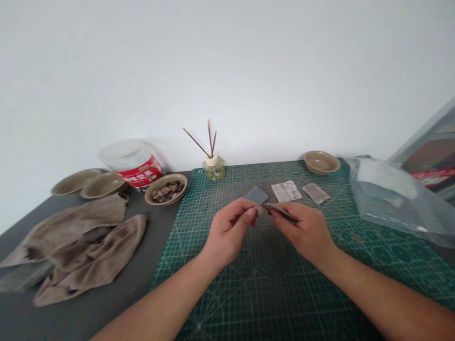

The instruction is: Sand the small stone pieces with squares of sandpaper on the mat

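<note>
Above the green cutting mat (220, 265), my left hand (229, 227) pinches a small brownish stone (259, 210) between thumb and fingers. My right hand (302, 227) is closed on a thin, dark folded piece of sandpaper (282, 211), its tip touching or very close to the stone. Just beyond the hands lie a grey sheet of sandpaper (256, 194), a whitish worn piece (286, 191) and a smaller brownish-grey folded piece (316, 193). My fingers partly hide both the stone and the sandpaper I hold.
At left are a bowl of stones (166, 189), two more bowls (103, 184), a red-labelled plastic jar (137, 163) and stained brown cloths (95, 255). A reed diffuser (214, 169) and a bowl (322, 162) stand near the wall. A clear plastic bag (394, 199) lies right.
</note>
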A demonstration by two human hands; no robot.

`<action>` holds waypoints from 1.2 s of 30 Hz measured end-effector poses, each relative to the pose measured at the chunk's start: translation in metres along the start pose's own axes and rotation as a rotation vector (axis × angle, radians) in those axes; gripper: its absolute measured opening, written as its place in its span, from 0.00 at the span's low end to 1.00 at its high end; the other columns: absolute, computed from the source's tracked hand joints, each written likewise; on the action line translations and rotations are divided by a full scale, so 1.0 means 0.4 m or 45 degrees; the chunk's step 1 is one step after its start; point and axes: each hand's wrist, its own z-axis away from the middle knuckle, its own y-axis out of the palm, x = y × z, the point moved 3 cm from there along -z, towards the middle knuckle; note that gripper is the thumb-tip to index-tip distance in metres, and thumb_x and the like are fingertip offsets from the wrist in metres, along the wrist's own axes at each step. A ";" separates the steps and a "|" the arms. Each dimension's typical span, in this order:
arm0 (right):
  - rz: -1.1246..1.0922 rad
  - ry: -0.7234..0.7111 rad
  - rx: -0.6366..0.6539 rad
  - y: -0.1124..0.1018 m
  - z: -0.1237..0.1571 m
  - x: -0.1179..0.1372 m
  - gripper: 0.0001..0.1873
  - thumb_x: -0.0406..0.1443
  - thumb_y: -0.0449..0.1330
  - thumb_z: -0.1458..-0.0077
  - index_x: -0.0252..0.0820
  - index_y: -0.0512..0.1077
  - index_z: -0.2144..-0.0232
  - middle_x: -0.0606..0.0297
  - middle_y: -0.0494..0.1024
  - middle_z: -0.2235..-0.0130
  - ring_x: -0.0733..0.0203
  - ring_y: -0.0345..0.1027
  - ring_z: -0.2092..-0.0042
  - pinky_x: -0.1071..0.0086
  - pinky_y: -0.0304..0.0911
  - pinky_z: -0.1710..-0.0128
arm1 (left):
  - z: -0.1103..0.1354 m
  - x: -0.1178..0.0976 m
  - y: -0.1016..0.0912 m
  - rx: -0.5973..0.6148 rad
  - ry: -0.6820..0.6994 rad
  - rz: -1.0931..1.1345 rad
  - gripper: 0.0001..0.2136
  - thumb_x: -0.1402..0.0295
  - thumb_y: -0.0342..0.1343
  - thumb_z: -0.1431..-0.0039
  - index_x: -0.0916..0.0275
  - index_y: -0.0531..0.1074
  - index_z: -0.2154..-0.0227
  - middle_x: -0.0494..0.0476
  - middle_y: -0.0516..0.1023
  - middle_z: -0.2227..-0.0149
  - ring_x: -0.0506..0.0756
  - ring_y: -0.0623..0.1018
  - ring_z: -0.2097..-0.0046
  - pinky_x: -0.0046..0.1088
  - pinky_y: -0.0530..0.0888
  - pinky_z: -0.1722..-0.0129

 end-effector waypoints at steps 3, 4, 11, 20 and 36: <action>-0.213 0.197 0.058 0.000 -0.008 -0.010 0.08 0.38 0.59 0.41 0.44 0.77 0.68 0.68 0.79 0.72 0.61 0.73 0.70 0.71 0.66 0.72 | -0.009 0.002 0.003 -0.065 -0.062 0.181 0.07 0.66 0.56 0.39 0.63 0.70 0.71 0.56 0.78 0.66 0.52 0.77 0.66 0.29 0.75 0.66; -0.312 0.254 0.074 0.002 -0.010 -0.014 0.09 0.39 0.59 0.41 0.43 0.76 0.70 0.68 0.78 0.74 0.61 0.72 0.71 0.71 0.65 0.73 | -0.011 0.005 0.004 -0.099 -0.091 0.256 0.07 0.67 0.58 0.40 0.63 0.67 0.71 0.57 0.78 0.64 0.53 0.78 0.64 0.30 0.76 0.66; -0.873 0.431 0.083 0.028 -0.012 -0.040 0.08 0.40 0.59 0.42 0.43 0.70 0.62 0.66 0.78 0.68 0.60 0.73 0.71 0.68 0.70 0.72 | -0.022 0.033 0.007 -0.067 -0.257 0.196 0.07 0.66 0.62 0.44 0.63 0.71 0.67 0.50 0.76 0.76 0.49 0.73 0.77 0.24 0.70 0.78; -0.720 0.339 0.067 0.016 -0.009 -0.049 0.07 0.40 0.62 0.44 0.43 0.71 0.66 0.70 0.72 0.70 0.63 0.65 0.68 0.70 0.62 0.68 | -0.015 0.052 0.028 0.165 -0.322 0.088 0.10 0.69 0.59 0.42 0.60 0.72 0.57 0.50 0.78 0.72 0.51 0.77 0.70 0.25 0.72 0.71; -0.471 0.143 0.029 0.007 -0.016 -0.025 0.05 0.39 0.65 0.45 0.45 0.78 0.69 0.65 0.78 0.62 0.58 0.71 0.59 0.66 0.64 0.58 | -0.013 0.041 0.028 0.063 -0.248 0.236 0.05 0.71 0.64 0.47 0.63 0.73 0.71 0.51 0.79 0.70 0.50 0.77 0.67 0.24 0.71 0.66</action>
